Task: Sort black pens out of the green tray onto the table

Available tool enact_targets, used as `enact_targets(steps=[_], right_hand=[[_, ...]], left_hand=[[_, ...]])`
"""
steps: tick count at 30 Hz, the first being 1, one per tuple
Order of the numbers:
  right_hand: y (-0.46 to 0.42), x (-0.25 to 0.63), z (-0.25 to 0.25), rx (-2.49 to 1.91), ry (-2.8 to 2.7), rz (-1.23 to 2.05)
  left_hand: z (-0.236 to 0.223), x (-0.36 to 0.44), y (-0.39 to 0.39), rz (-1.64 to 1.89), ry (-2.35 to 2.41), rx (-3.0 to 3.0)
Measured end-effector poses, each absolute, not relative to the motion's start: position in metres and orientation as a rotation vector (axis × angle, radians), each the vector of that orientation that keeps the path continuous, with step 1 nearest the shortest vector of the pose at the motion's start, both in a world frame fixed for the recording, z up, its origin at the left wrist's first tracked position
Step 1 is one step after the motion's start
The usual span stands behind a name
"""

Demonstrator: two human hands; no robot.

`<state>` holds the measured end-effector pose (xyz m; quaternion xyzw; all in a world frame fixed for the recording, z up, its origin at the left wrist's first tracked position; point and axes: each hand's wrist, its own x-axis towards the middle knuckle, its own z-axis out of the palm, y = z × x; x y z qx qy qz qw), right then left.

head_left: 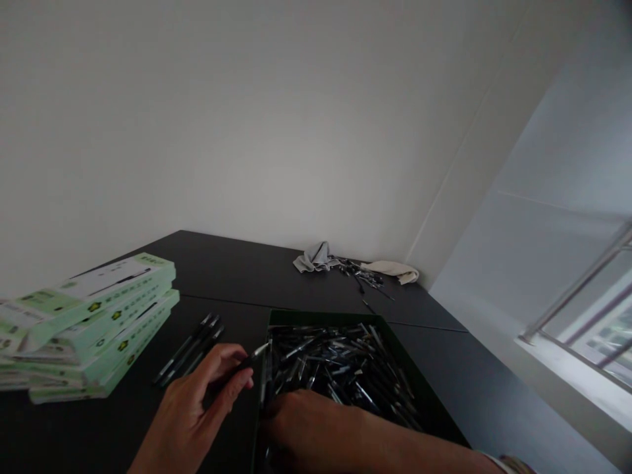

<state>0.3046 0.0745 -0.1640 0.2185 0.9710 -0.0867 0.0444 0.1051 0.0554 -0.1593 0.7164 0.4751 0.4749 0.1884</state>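
Observation:
My left hand pinches a black pen with a silver tip, holding it over the table just left of a dark green box. The box is filled with several loose black pens. My right hand reaches into the near left part of the box, back of the hand up; its fingers are down among the pens and hidden. A short row of black pens lies on the dark table beside my left hand.
A stack of light green flat boxes sits at the left. At the far corner lie a grey cloth, a beige cloth and scattered pens. White walls and a window bound the table.

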Motion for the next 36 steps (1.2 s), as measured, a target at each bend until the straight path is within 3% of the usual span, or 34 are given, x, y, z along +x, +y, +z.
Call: enact_targets(steps=[6, 12, 15, 21, 36], right_hand=[[0.079, 0.308, -0.156, 0.741, 2.929, -0.325], [0.077, 0.341, -0.104, 1.305, 2.94, -1.121], [0.067, 0.357, -0.088, 1.561, 2.927, -1.362], [0.046, 0.355, -0.083, 1.688, 3.032, -1.154], [0.042, 0.335, -0.098, 1.53, 3.092, -1.109]], left_hand=[[-0.163, 0.103, 0.056, 1.311, 1.314, 2.068], [-0.159, 0.102, 0.058, 1.433, 1.21, 2.382], [-0.157, 0.106, 0.057, 1.364, 1.092, 2.515], [-0.161, 0.111, 0.055, 1.342, 0.954, 2.649], [-0.168, 0.117, 0.05, 1.181, 0.946, 2.562]])
